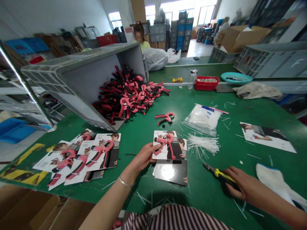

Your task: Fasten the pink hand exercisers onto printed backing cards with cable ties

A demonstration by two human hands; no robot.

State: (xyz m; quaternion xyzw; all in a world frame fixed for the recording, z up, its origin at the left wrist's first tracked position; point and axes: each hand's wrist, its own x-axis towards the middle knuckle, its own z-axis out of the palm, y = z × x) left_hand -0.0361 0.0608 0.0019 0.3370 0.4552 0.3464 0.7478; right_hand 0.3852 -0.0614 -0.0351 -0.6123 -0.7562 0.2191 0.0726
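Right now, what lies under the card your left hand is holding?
Under the card in the left hand, a dark printed card lies; its upper part is covered.

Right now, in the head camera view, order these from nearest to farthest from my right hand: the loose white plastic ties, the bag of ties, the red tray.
From the right hand:
1. Loose white plastic ties, ahead and left.
2. Clear bag of white ties, just beyond them.
3. Red tray, farthest, at the back.

Green bench (203, 198) w/ carded grip trainers (81, 156), cable ties (202, 143), prob. offcuts (144, 198)
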